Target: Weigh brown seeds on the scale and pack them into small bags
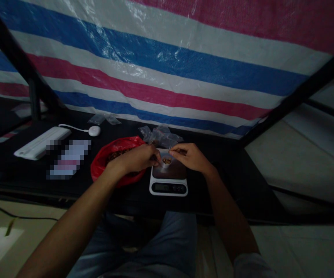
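Note:
A white kitchen scale [168,188] with a dark weighing plate stands on the black table before me. On the plate is a small pale cup [165,166] with brown pieces inside. My left hand [143,157] reaches over the red plastic bag [97,164], its fingers closed at the cup's left side; whether they grip the cup or a small piece is hidden. At the cup's upper right, my right hand [189,156] is closed in a pinch, and anything between its fingertips is too small to name. More brown pieces [120,153] fill the open red bag.
Clear plastic bags [162,136] lie behind the scale, and others [104,118] farther left. A white power strip [43,143], a round white object [94,131] on a cord and a blurred-out flat item [71,158] are at left. A striped sheet [161,73] hangs behind.

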{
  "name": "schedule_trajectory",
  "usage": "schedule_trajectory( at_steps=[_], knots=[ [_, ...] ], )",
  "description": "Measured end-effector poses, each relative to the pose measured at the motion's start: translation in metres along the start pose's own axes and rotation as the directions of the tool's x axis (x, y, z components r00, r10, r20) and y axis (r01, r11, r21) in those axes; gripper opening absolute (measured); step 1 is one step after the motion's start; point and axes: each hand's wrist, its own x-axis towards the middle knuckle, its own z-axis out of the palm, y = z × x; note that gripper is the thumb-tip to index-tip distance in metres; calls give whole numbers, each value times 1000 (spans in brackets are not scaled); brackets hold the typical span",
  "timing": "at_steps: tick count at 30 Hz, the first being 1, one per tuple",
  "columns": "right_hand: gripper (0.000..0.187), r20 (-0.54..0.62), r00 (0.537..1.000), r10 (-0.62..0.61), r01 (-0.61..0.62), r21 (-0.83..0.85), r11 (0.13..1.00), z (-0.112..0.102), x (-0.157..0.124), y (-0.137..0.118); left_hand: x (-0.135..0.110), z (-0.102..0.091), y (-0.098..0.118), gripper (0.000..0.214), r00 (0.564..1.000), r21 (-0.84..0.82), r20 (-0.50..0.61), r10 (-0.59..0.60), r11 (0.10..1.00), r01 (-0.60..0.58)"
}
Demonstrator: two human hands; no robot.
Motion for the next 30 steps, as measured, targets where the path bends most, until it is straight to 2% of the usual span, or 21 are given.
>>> schedule_trajectory(
  at_steps=[4, 8, 11, 15, 20, 24, 27, 30],
  knots=[
    [21, -5, 1000, 2, -2, -18, 1000, 0, 2, 3, -2, -10, -2, 16, 996, 51, -86, 35, 998, -31],
    [22, -22, 1000, 1, -1, -16, 1000, -1, 3, 1, 1, -16, 10, 14, 978, 60, -174, 116, 992, -107],
    [21, -17, 1000, -11, 11, 5, 1000, -2, 4, 1, 8, -15, 22, 14, 973, 66, -148, 177, 983, -169],
    [20, -21, 1000, 1, -2, -13, 1000, -2, 4, 4, 13, -9, 30, 14, 980, 87, -73, 187, 980, -181],
    [20, -31, 999, 21, -22, -6, 1000, -2, 4, 6, 11, -9, 33, 13, 978, 71, -102, 183, 982, -177],
    [23, -21, 1000, 21, -21, 0, 1000, -1, 5, 5, 5, -14, 31, 17, 964, 54, -175, 199, 980, -192],
    [24, -41, 999, 19, -20, -20, 1000, -1, 4, 5, -6, -21, 21, 21, 969, 77, -207, 138, 989, -125],
    [25, -39, 999, 21, -22, -30, 999, -3, 3, 4, -20, -24, 5, 23, 992, 117, -116, -50, 991, 63]
  ],
)
